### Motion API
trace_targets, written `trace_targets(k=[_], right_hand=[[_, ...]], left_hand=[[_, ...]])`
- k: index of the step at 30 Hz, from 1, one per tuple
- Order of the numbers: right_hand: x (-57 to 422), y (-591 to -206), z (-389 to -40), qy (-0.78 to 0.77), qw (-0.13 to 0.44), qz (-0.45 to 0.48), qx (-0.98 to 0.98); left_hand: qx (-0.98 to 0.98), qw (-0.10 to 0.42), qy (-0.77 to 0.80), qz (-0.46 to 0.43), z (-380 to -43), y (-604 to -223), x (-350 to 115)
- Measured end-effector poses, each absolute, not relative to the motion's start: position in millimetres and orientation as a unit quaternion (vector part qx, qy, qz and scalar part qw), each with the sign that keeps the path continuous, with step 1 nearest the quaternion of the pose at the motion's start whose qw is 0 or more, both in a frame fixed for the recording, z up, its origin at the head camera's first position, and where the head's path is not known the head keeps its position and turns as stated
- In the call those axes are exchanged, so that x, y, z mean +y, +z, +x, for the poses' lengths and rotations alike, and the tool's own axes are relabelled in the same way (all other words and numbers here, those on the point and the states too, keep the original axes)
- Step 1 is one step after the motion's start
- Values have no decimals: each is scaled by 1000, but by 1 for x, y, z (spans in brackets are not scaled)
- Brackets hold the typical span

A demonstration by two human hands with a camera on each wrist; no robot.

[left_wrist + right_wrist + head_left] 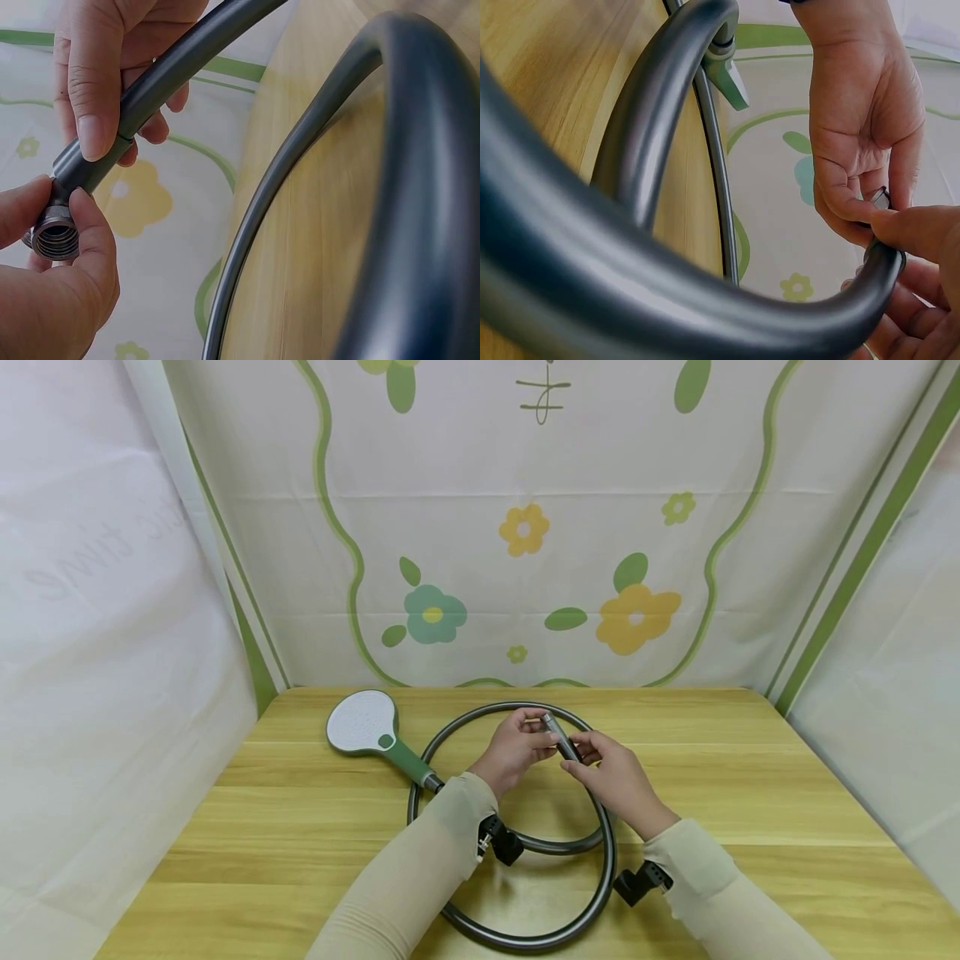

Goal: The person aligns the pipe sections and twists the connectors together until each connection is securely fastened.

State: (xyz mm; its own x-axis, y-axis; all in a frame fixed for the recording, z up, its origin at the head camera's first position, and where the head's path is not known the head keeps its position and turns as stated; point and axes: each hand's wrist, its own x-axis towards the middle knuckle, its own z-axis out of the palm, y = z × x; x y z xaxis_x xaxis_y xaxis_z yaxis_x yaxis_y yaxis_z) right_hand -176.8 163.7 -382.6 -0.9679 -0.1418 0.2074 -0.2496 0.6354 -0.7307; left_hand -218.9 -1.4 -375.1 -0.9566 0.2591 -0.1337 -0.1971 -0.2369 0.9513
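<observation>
Both hands hold one end of a dark grey shower hose (604,860) above the table. My left hand (513,750) pinches the metal nut (56,234) at its tip between thumb and finger. Threads show inside the nut's opening in the left wrist view. Just behind it, my right hand (618,781) grips the hose at its smooth end sleeve (90,165). Joined to the hose's other end is a shower head (362,722) with a white face and a green handle (408,762), lying left of the hands.
The hose lies in wide loops on the wooden table (750,777), around and below the forearms. A white cloth backdrop (450,468) with printed flowers stands behind the table's far edge, and cloth walls rise on both sides.
</observation>
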Motion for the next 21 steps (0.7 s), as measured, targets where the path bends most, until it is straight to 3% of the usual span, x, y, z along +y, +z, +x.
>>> trace_targets(k=[21], right_hand=[[166, -385, -178, 437, 47, 115, -891]], left_hand=[[602, 146, 785, 24, -219, -377, -1]])
